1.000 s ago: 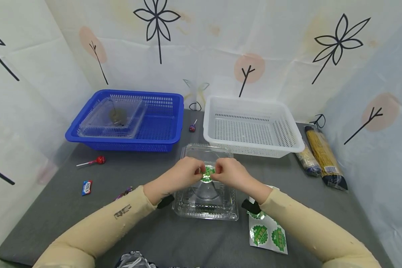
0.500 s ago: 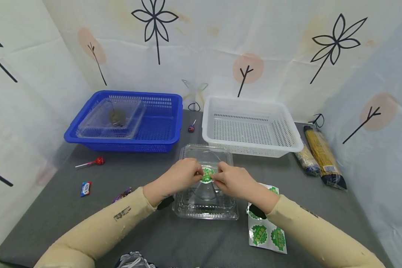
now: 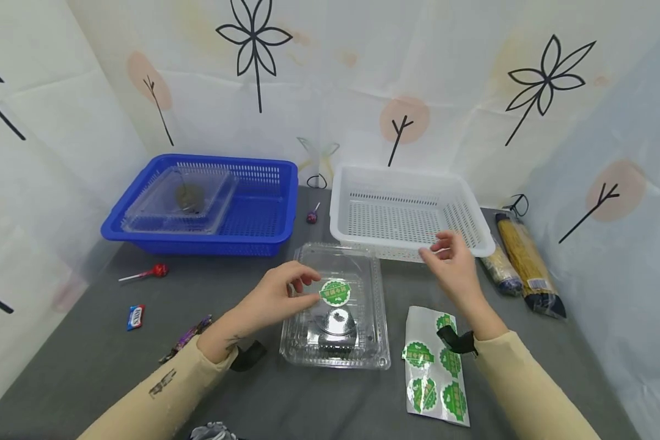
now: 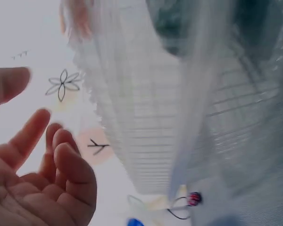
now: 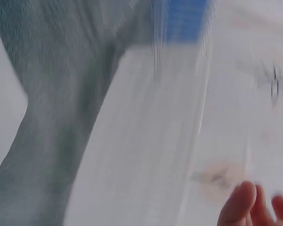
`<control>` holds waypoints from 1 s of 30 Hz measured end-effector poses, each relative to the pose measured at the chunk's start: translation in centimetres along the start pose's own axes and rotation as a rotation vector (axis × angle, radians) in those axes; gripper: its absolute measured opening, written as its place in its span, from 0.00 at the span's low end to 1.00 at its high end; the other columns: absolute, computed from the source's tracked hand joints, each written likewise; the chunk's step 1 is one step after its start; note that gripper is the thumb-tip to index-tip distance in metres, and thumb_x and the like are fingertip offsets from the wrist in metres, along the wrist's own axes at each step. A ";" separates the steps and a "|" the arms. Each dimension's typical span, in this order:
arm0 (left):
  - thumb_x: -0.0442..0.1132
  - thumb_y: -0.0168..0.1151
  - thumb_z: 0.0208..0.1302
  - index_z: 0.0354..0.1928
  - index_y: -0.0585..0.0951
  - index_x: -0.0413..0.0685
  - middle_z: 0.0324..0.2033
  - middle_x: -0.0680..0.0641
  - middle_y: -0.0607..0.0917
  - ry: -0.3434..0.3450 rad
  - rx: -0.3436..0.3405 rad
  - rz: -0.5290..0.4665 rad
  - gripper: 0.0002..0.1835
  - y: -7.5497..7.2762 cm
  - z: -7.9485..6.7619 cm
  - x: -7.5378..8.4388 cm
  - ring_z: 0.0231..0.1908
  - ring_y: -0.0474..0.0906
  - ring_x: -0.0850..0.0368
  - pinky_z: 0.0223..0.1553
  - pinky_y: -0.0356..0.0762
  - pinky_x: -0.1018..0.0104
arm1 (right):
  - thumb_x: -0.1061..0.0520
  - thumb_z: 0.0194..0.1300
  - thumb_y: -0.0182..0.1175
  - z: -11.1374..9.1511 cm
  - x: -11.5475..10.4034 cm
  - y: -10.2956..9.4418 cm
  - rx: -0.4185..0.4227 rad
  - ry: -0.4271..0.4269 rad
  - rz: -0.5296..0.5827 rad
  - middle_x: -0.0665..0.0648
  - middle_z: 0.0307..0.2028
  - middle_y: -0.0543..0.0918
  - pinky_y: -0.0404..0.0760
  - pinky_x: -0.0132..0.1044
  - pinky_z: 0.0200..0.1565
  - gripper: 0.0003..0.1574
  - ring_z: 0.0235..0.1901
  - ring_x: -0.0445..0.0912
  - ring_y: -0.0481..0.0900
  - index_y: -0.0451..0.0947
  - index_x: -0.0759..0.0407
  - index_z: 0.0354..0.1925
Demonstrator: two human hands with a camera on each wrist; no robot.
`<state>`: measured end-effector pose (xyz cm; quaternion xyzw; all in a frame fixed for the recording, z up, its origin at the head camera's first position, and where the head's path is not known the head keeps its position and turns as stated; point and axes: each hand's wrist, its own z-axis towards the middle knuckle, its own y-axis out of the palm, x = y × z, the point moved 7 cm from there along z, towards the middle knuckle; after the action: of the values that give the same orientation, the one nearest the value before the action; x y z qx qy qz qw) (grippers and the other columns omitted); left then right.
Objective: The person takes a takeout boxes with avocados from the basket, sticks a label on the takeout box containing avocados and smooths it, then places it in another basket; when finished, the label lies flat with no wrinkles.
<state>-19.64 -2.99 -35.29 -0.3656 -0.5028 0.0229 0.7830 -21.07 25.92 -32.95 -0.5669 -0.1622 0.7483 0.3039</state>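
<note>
A clear plastic clamshell box (image 3: 357, 330) lies on the grey table, a round green-and-white sticker (image 3: 335, 293) flat on its lid. My left hand (image 3: 277, 293) hovers at the box's left side, fingers loosely bent and thumb close to the sticker, holding nothing; the left wrist view shows the same hand (image 4: 47, 179) with its fingers apart. Off to the right, my right hand (image 3: 452, 269) is raised in front of the white basket (image 3: 412, 247), relaxed and holding nothing. Below it lies a white sheet of green stickers (image 3: 434, 373), partly under the right wrist strap.
A blue basket (image 3: 264, 241) at the back left bears another clear box (image 3: 198, 201). Lollipops (image 3: 158, 270), a small blue-and-red packet (image 3: 135, 317) and a purple wrapper (image 3: 189, 336) lie around. Bags of noodles (image 3: 530, 269) stand at the far right.
Both hands have let go of the sticker, which now lies on the lid. My right hand has moved right and up, my left hand slightly left.
</note>
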 end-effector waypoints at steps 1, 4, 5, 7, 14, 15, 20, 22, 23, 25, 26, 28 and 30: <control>0.43 0.63 0.52 0.42 0.76 0.54 0.35 0.56 0.75 -0.010 0.040 -0.023 0.14 -0.2 -0.6 -0.2 0.31 0.70 0.59 0.29 0.72 0.70 | 0.54 0.57 0.57 0.1 1.2 -1.0 0.073 0.067 0.057 0.55 0.36 0.69 0.73 0.29 0.23 0.29 0.29 0.40 0.69 0.59 0.61 0.52; 0.43 0.63 0.51 0.44 0.75 0.54 0.37 0.51 0.74 -0.083 0.124 -0.103 0.16 -0.6 -2.2 -1.4 0.30 0.69 0.57 0.28 0.71 0.70 | 0.52 0.57 0.56 0.0 4.7 -3.3 0.265 0.218 0.158 0.51 0.35 0.64 0.74 0.27 0.20 0.31 0.26 0.38 0.67 0.53 0.58 0.54; 0.43 0.64 0.51 0.45 0.75 0.53 0.38 0.49 0.74 -0.113 0.140 -0.126 0.17 -0.6 -2.7 -1.9 0.30 0.69 0.57 0.28 0.71 0.70 | 0.51 0.57 0.57 0.0 5.8 -3.9 0.320 0.253 0.178 0.50 0.34 0.62 0.73 0.28 0.19 0.32 0.26 0.38 0.67 0.53 0.57 0.53; 0.42 0.64 0.51 0.47 0.73 0.50 0.41 0.45 0.72 -0.170 0.156 -0.167 0.20 -0.6 -3.6 -3.0 0.29 0.69 0.57 0.27 0.71 0.70 | 0.48 0.55 0.57 0.0 8.4 -4.7 0.409 0.334 0.237 0.49 0.33 0.60 0.74 0.30 0.18 0.33 0.25 0.40 0.65 0.53 0.54 0.53; 0.39 0.62 0.53 0.56 0.65 0.50 0.52 0.39 0.65 -0.297 0.168 -0.327 0.28 0.3 -5.2 -5.8 0.33 0.72 0.54 0.24 0.71 0.67 | 0.42 0.48 0.62 1.3 16.2 -5.1 0.524 0.474 0.511 0.48 0.37 0.59 0.75 0.38 0.17 0.45 0.32 0.43 0.69 0.49 0.47 0.58; 0.39 0.62 0.53 0.57 0.63 0.50 0.53 0.38 0.64 -0.303 0.172 -0.343 0.29 0.6 -5.3 -6.0 0.34 0.72 0.54 0.24 0.71 0.67 | 0.43 0.48 0.63 1.6 16.5 -4.9 0.520 0.471 0.536 0.49 0.38 0.60 0.77 0.34 0.20 0.46 0.33 0.42 0.70 0.48 0.47 0.59; 0.41 0.63 0.52 0.60 0.60 0.56 0.54 0.39 0.62 -0.341 0.151 -0.365 0.33 1.8 -5.4 -6.3 0.39 0.73 0.50 0.27 0.72 0.63 | 0.46 0.48 0.64 2.9 17.8 -3.9 0.509 0.395 0.616 0.52 0.42 0.62 0.79 0.34 0.24 0.46 0.38 0.43 0.72 0.49 0.42 0.59; 0.42 0.63 0.51 0.61 0.58 0.60 0.54 0.40 0.62 -0.358 0.132 -0.380 0.35 2.4 -5.4 -6.3 0.39 0.73 0.50 0.27 0.73 0.62 | 0.45 0.47 0.65 3.4 18.9 -3.5 0.503 0.354 0.625 0.53 0.44 0.62 0.79 0.34 0.24 0.45 0.40 0.45 0.73 0.51 0.41 0.58; 0.42 0.64 0.51 0.61 0.58 0.62 0.54 0.41 0.61 -0.365 0.121 -0.393 0.36 2.7 -5.3 -6.4 0.38 0.74 0.50 0.26 0.74 0.62 | 0.45 0.46 0.66 3.8 19.6 -3.4 0.498 0.331 0.630 0.54 0.46 0.63 0.79 0.34 0.24 0.45 0.41 0.46 0.73 0.52 0.41 0.57; 0.42 0.64 0.50 0.62 0.56 0.65 0.55 0.41 0.60 -0.376 0.099 -0.436 0.38 3.1 -5.4 -6.4 0.37 0.74 0.51 0.24 0.75 0.61 | 0.45 0.45 0.66 4.0 19.8 -3.2 0.486 0.314 0.645 0.54 0.48 0.63 0.79 0.34 0.24 0.43 0.43 0.47 0.74 0.54 0.43 0.56; 0.41 0.64 0.50 0.62 0.55 0.66 0.55 0.41 0.59 -0.383 0.088 -0.460 0.39 3.3 -5.4 -6.3 0.37 0.74 0.51 0.22 0.76 0.60 | 0.44 0.44 0.67 4.2 19.9 -3.1 0.480 0.309 0.653 0.55 0.49 0.64 0.79 0.35 0.24 0.43 0.43 0.47 0.74 0.55 0.44 0.55; 0.40 0.64 0.50 0.62 0.54 0.68 0.56 0.41 0.58 -0.397 0.074 -0.495 0.40 3.6 -5.4 -6.2 0.37 0.74 0.52 0.21 0.76 0.59 | 0.43 0.43 0.67 4.3 20.1 -2.9 0.467 0.302 0.668 0.55 0.50 0.64 0.79 0.35 0.24 0.43 0.44 0.48 0.74 0.56 0.45 0.54; 0.38 0.65 0.49 0.63 0.53 0.69 0.57 0.42 0.57 -0.405 0.061 -0.518 0.42 3.6 -5.3 -5.9 0.37 0.74 0.52 0.20 0.77 0.58 | 0.43 0.42 0.68 4.4 20.2 -2.9 0.460 0.296 0.672 0.56 0.50 0.65 0.79 0.35 0.24 0.43 0.45 0.49 0.73 0.56 0.44 0.54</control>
<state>-17.08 -5.68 -43.24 -0.1900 -0.7237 -0.0894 0.6574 -27.93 41.51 -45.06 -0.6067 0.2477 0.7331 0.1820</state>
